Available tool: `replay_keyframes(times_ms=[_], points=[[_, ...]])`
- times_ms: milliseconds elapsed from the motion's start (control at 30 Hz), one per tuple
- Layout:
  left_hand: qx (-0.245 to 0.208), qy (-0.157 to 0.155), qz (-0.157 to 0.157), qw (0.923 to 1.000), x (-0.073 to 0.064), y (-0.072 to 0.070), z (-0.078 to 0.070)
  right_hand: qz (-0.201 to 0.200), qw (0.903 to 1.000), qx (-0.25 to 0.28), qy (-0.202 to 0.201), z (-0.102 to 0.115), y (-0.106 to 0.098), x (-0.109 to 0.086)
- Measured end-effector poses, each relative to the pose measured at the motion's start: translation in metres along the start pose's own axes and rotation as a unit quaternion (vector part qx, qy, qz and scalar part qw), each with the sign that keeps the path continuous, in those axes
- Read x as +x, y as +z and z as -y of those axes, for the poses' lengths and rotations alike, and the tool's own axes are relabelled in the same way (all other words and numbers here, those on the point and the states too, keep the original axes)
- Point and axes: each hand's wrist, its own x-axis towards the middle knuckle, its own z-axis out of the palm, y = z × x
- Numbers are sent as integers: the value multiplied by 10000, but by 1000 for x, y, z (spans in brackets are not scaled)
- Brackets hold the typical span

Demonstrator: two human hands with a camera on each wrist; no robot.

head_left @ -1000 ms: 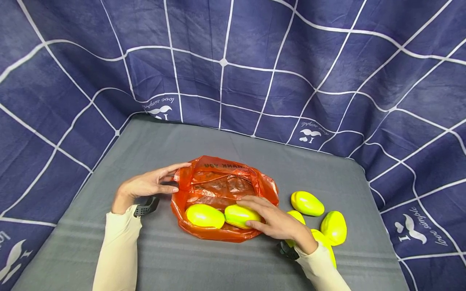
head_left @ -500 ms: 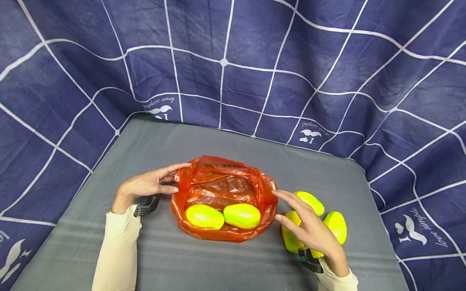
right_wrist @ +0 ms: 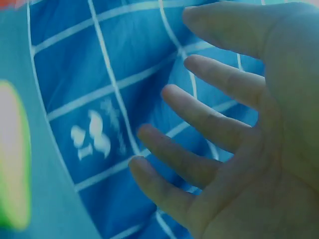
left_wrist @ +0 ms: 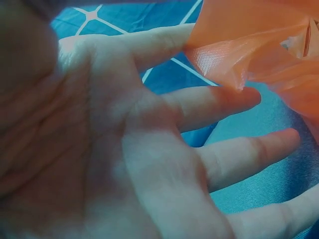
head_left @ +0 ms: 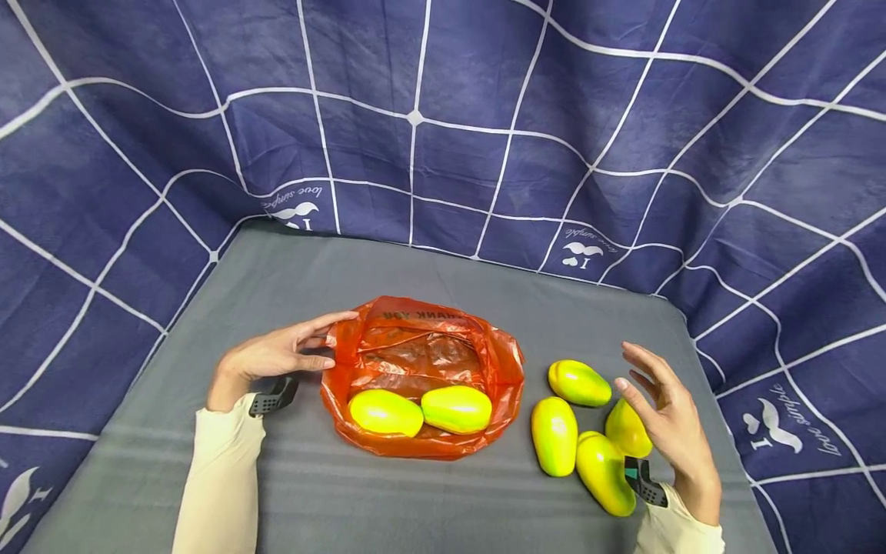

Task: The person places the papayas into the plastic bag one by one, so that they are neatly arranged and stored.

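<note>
An orange-red plastic bag [head_left: 421,358] lies on the grey cloth with its mouth spread wide. Inside, along its near side, a yellow-green mango [head_left: 385,413] rests beside a second mango [head_left: 457,409]. My left hand [head_left: 273,354] touches the bag's left rim with fingers extended; the left wrist view shows the fingers [left_wrist: 219,102] spread against the film. Well right of the bag, my right hand [head_left: 670,419] hovers over the rightmost mango [head_left: 628,431] with spread fingers. The right wrist view shows nothing in that hand.
Left of the right hand lie a mango [head_left: 580,383] at the back, a mango [head_left: 554,437] nearest the bag, and a mango [head_left: 604,473] in front. A blue curtain [head_left: 443,154] with white lines bounds the grey surface [head_left: 388,508] at the back and sides.
My right hand has let go of the mango in the bag, drawn out and moved right over the loose mangoes. The left hand keeps its place at the rim.
</note>
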Motion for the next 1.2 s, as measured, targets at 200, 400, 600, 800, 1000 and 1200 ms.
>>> replay_keyframes(times_ms=[200, 400, 600, 800, 1000, 1200], points=[[8, 92, 20, 10000, -1, -2, 2, 40, 9945, -273, 1015, -33, -13, -10], [-19, 106, 39, 9999, -2, -2, 5, 840, 9771, -334, 1928, -61, -19, -21], [-33, 99, -6, 9999, -2, -2, 5, 1299, 9554, -370, 2627, -77, -20, -26], [24, 147, 1, 9999, -1, -1, 5, 1549, 9454, -248, 2857, -83, -21, -29], [71, 251, 24, 9997, 0, -1, 6, 1642, 9375, -311, 3053, -86, -21, -28], [4, 276, 54, 9996, -1, -1, 3, 1747, 9313, -418, 3169, -89, -21, -27]])
